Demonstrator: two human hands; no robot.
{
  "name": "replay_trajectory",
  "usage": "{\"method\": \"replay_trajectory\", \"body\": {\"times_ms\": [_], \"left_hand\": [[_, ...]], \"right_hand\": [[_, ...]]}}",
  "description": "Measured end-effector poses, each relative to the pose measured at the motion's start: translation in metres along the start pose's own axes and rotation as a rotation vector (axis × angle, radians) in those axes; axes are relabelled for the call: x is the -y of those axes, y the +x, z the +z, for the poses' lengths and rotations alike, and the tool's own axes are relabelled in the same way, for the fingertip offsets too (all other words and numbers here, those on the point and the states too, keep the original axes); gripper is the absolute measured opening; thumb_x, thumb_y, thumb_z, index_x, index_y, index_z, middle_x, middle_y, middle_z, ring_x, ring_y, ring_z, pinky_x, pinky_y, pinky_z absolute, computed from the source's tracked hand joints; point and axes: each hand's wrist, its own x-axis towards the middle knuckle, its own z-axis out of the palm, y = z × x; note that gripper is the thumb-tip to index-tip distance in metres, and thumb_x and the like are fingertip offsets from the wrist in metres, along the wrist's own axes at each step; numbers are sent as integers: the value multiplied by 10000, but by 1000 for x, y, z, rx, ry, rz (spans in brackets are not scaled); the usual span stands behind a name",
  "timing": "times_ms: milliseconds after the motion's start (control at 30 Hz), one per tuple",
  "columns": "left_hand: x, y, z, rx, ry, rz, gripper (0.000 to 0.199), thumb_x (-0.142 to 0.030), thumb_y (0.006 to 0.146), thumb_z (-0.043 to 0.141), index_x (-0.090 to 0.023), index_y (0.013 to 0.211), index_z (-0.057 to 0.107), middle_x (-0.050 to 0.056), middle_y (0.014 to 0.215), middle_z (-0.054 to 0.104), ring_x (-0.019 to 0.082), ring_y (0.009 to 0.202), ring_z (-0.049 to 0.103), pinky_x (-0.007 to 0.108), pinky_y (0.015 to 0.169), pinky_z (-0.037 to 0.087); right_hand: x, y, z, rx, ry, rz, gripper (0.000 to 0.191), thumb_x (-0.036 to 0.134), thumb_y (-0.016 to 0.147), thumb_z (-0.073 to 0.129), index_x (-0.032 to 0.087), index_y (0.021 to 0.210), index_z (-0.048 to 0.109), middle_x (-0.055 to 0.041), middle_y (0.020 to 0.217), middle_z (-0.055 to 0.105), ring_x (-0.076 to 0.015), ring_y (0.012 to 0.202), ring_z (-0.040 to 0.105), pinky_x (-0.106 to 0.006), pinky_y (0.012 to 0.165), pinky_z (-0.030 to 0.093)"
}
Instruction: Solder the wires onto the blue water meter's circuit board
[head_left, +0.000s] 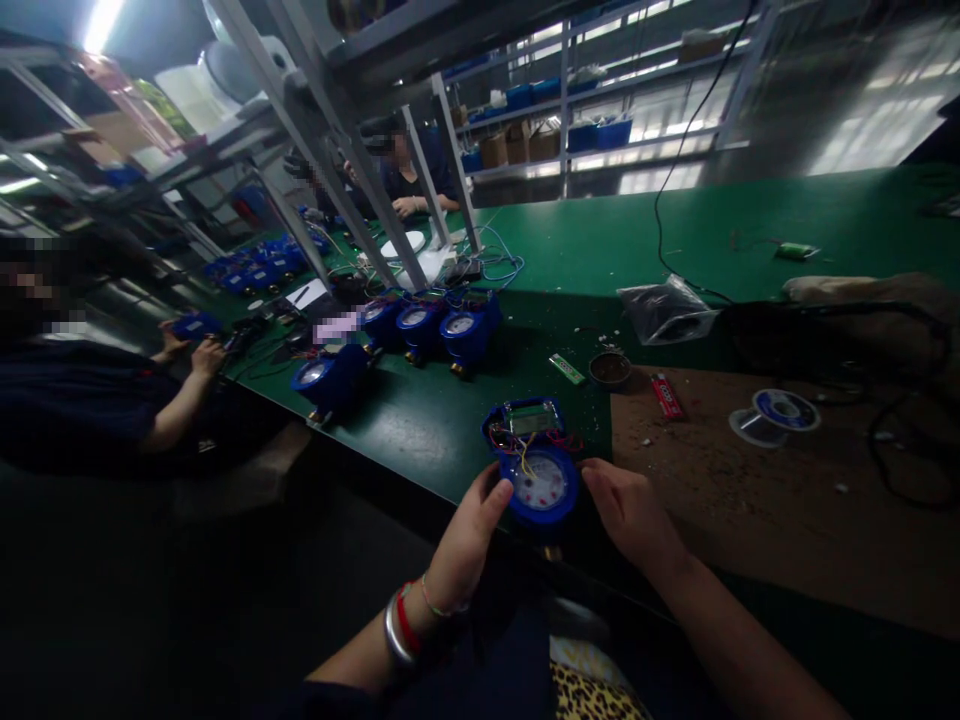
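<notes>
A blue water meter [541,490] with a round dial is at the table's front edge, its brass fitting pointing toward me. Behind the dial, the meter's small display housing [529,418] is uncovered, with red and yellow wires running from it. My left hand [471,530] grips the meter's left side, thumb on the rim. Against the right side are the curled fingers of my right hand [628,505], partly hidden by the hand itself. Beyond the meter lie a green-and-white glue packet [566,369] and a small round tin [610,369] of dark material.
Several blue meters [416,325] stand to the left by metal posts. On the brown board [712,520] are a red packet [666,397] and a solder wire spool [784,412]. A plastic bag [666,310] and dark cables lie behind. At left, a co-worker's hands [206,355] hold another meter.
</notes>
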Motion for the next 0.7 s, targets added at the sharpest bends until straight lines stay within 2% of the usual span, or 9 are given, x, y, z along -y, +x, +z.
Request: {"method": "replay_trajectory", "body": {"times_ms": [100, 167, 300, 400, 600, 667, 700], "left_hand": [[-6, 4, -1, -49, -91, -34, 488, -369, 851, 613, -150, 1274, 505, 109, 1251, 586, 250, 1138, 561, 363, 1018, 422], [-8, 9, -10, -70, -146, -56, 489, -325, 806, 672, -144, 1238, 531, 105, 1191, 621, 232, 1039, 611, 323, 928, 475], [-17, 16, -47, -108, -208, -91, 400, -305, 766, 707, -106, 1098, 605, 101, 1020, 681, 170, 809, 652, 256, 763, 515], [-31, 24, -92, -200, -170, -32, 358, -292, 743, 725, -99, 1028, 627, 91, 933, 696, 152, 726, 644, 242, 707, 516], [-72, 64, -212, -520, -96, 62, 231, -230, 709, 726, -65, 846, 641, 83, 750, 689, 155, 644, 623, 254, 652, 502], [-88, 73, -243, -584, -78, 74, 186, -192, 721, 701, -52, 829, 640, 94, 743, 687, 161, 647, 622, 265, 662, 500], [-96, 76, -251, -597, -73, 81, 172, -180, 729, 691, -48, 826, 640, 97, 744, 685, 161, 651, 621, 269, 667, 499]], "right_hand": [[7, -3, 10, 96, 43, -50, 460, 484, 968, 248, 189, 826, 571, -37, 796, 620, -155, 777, 590, -277, 728, 406], [10, -4, 16, 126, 40, -48, 467, 480, 969, 245, 189, 809, 575, -33, 788, 621, -151, 759, 584, -279, 714, 404], [12, -5, 22, 95, 66, -41, 454, 469, 971, 253, 201, 933, 617, -32, 907, 672, -155, 880, 616, -284, 800, 429], [14, -6, 24, 31, 102, -3, 434, 468, 968, 267, 220, 1046, 615, -17, 960, 695, -151, 943, 628, -282, 852, 442], [17, -8, 31, 26, 101, -4, 416, 467, 960, 284, 242, 1044, 623, -9, 979, 700, -161, 972, 634, -280, 846, 466], [18, -6, 33, 39, 113, 14, 423, 466, 962, 274, 238, 1044, 621, -15, 977, 699, -162, 971, 635, -280, 844, 467], [19, -4, 33, 40, 120, 28, 424, 464, 963, 272, 233, 1044, 618, -19, 972, 699, -162, 966, 636, -279, 845, 467]]}}
